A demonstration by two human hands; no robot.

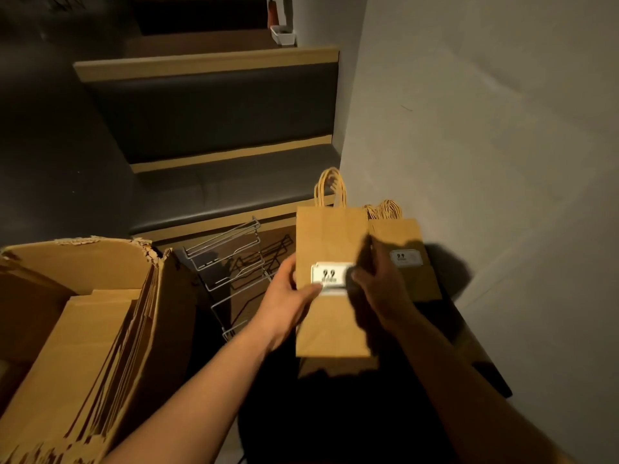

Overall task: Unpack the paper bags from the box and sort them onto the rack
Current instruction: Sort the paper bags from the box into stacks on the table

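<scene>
A flat brown paper bag [330, 236] is held upright between both hands, its long axis running from the twisted handles at the top to the folded base at the bottom. It is gripped at mid-height across its white label: the left hand [288, 289] clasps the left edge with the thumb pressed on the label's lower corner, and the right hand [375, 283] is curled round the right edge, so neither hand is free. A second bag of the same kind [407, 259] stands just beside and behind it on the right, against the grey wall [469, 128]. The wire rack [231, 259] lies to the left of the held bag and lower, nearer the left hand, with open tiers visible; whether the standing bag rests on it cannot be told. The torn cardboard box [83, 313], holding many more flat bags on edge, sits further left. Judged from this, the bag must travel down and leftward, handles kept up. The room is dim, with dark steps [207, 112] rising behind.
</scene>
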